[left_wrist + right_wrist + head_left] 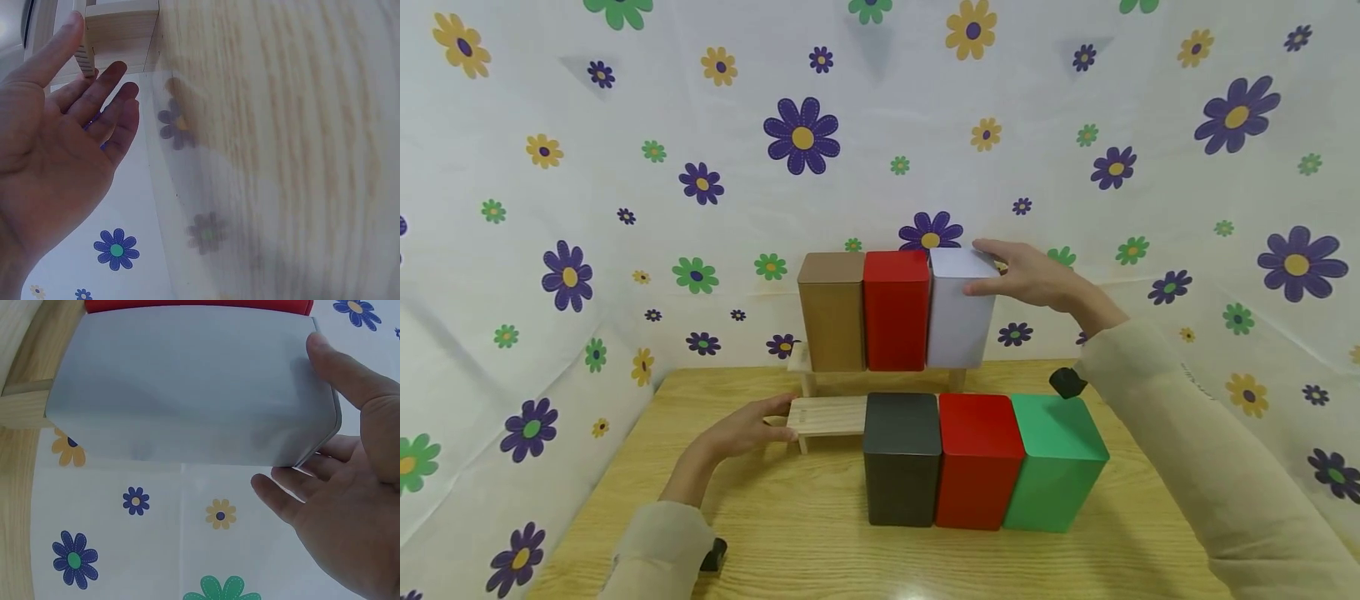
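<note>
Right hand (1037, 279) grip on white tin (958, 312) top, thumb and fingers around; left hand (748, 429) relaxed, touching lower wooden shelf (827, 414). Tins closed, no writing.

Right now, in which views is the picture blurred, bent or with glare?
Head view: sharp, but the wide lens bends the edges, and a small glare sits on the table at its near edge. Left wrist view: the wooden tabletop is blurred, while the left hand is clear. Right wrist view: the grey box and right hand are evenly lit, with no strong shadow.
</note>
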`<state>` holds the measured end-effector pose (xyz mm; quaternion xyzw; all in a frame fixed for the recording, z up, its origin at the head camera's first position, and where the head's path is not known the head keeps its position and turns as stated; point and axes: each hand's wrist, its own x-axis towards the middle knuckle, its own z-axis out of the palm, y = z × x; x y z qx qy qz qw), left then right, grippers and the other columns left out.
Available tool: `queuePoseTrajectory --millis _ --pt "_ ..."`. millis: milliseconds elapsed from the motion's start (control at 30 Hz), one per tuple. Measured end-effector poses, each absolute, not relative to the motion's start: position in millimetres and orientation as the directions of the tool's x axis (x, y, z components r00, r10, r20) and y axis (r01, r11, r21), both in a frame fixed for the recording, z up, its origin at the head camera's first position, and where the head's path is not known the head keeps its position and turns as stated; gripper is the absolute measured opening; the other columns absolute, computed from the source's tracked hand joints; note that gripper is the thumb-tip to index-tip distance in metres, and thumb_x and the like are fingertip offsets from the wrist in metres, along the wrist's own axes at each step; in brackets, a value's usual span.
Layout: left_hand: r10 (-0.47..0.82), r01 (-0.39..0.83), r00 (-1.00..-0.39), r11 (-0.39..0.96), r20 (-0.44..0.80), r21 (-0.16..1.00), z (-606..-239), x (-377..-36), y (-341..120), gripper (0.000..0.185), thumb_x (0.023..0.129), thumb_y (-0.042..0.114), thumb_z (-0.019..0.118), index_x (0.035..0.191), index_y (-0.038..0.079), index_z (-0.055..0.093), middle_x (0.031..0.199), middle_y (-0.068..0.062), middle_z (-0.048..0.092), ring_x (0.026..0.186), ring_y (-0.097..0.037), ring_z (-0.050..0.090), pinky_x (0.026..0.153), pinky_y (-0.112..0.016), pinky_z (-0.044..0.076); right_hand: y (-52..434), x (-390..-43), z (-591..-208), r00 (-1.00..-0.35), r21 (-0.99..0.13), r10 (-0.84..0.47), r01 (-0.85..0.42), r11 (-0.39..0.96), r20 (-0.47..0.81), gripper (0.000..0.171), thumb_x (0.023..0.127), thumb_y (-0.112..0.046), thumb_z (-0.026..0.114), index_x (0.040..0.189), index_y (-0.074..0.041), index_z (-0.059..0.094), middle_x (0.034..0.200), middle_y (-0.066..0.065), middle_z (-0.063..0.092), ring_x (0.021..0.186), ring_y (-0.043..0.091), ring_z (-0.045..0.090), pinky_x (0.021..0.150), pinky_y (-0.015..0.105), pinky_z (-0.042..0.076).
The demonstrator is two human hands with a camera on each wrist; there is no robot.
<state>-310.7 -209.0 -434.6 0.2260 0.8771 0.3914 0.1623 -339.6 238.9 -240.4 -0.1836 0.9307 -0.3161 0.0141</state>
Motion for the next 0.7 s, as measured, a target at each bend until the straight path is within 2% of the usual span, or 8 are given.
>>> queuePoseTrajectory --millis 333,700 --pt "0.562 0.284 -0.822 0.548 -0.095 0.786 -437.3 -313.6 -209.5 0.072 0.086 0.034 0.061 0.144 0.012 0.024 0.140 -0.014 0.036 0.129 -0.033 0.031 0.100 -0.052 0.030 243.3 -338.2 -237.6 -0.935 -0.591 -0.337 -0.337 0.733 0.115 0.090 0.071 -0.051 0.070 0.142 -0.013 0.030 0.141 0.011 0.032 0.123 0.033 0.035 0.091 0.054 0.039" --pt "0.521 0.265 -0.847 0.584 -0.104 0.767 -436.0 -310.7 -210.3 0.074 0.084 0.037 0.062 0.144 0.013 0.025 0.139 -0.010 0.039 0.128 -0.029 0.034 0.101 -0.050 0.030 250.7 -337.3 -237.2 -0.933 -0.615 -0.340 -0.338 0.712 0.120 0.087 0.071 -0.046 0.073 0.140 -0.010 0.034 0.137 0.012 0.037 0.118 0.033 0.040 0.089 0.052 0.041"
